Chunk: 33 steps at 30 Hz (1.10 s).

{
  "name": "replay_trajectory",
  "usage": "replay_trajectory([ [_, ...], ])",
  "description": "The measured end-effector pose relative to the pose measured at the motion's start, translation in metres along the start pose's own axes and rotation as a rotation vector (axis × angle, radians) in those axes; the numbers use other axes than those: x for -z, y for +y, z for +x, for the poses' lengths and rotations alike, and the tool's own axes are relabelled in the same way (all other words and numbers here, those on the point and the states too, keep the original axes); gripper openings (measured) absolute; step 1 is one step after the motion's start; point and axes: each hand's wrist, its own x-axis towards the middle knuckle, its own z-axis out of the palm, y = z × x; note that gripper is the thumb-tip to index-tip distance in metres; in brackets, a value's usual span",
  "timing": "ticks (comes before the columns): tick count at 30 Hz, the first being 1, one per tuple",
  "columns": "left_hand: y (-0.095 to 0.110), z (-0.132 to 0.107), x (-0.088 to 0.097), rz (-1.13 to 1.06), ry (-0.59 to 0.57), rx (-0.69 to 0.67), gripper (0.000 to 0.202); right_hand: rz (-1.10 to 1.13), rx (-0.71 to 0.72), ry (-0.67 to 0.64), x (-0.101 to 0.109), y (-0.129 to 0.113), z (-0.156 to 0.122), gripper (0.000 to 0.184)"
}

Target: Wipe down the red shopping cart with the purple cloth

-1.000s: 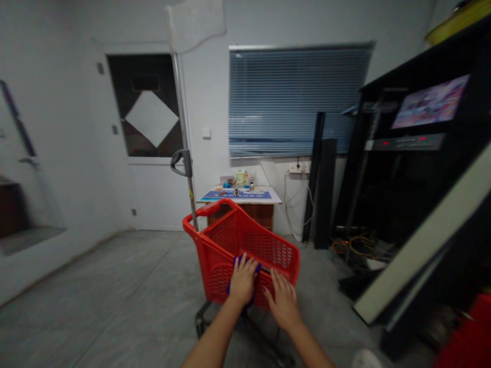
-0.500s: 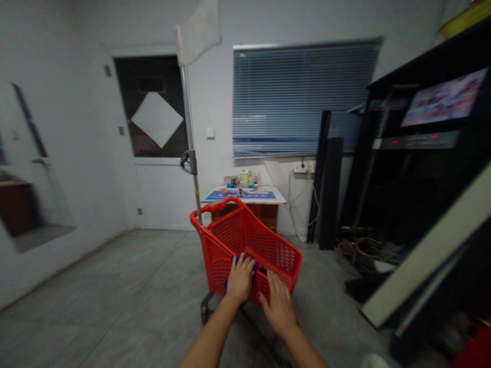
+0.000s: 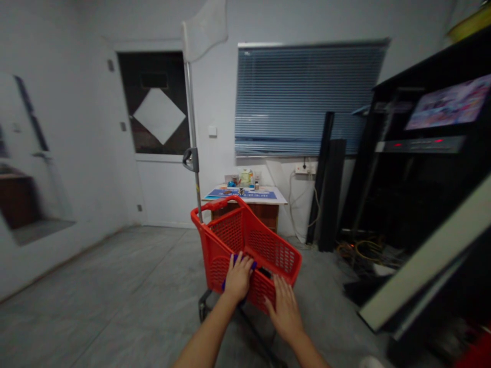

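A red plastic shopping cart (image 3: pixel 249 240) stands on the grey floor right in front of me, with a metal pole (image 3: pixel 193 148) rising from its far left corner. My left hand (image 3: pixel 238 277) presses a blue cloth (image 3: pixel 235 261) against the cart's near rim, fingers curled over it. My right hand (image 3: pixel 285 307) lies flat and spread on the cart's near wall, lower right, holding nothing.
A small wooden table (image 3: pixel 245 197) with bottles and a blue mat stands behind the cart under a blue window blind (image 3: pixel 307 97). A black cabinet (image 3: pixel 429 168) with a screen, leaning boards and cables fill the right. A door (image 3: pixel 159 148) is at back left.
My left hand with the cloth has shifted slightly left along the rim. My right hand has slid lower down the cart's near wall. The view has crept to the left.
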Motion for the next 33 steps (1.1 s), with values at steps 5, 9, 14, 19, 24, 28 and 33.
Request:
replay_trajectory([
  [5, 0.018, -0.01, -0.004, -0.009, 0.022, -0.034, 0.039, -0.004, 0.023, -0.002, 0.0, -0.005, 0.0, 0.072],
  [9, 0.018, -0.011, -0.009, -0.056, -0.001, -0.08, 0.039, -0.009, 0.023, 0.004, 0.0, -0.005, -0.001, 0.071],
  [14, 0.018, -0.009, -0.009, -0.053, 0.011, -0.023, 0.037, -0.004, 0.05, 0.03, -0.008, -0.004, -0.001, 0.069],
  [19, 0.02, -0.011, -0.007, -0.06, -0.03, -0.098, 0.038, 0.0, 0.054, 0.054, -0.009, -0.005, -0.001, 0.067],
  [24, 0.002, -0.006, -0.005, -0.038, 0.014, -0.031, 0.036, -0.007, 0.049, 0.024, -0.004, -0.009, -0.001, 0.067],
  [28, 0.008, -0.008, -0.004, -0.024, 0.003, -0.018, 0.037, -0.006, 0.038, 0.027, -0.005, -0.013, -0.001, 0.07],
  [33, 0.022, -0.013, -0.005, -0.064, -0.041, -0.113, 0.038, 0.002, 0.034, 0.037, -0.008, -0.011, -0.001, 0.07],
])
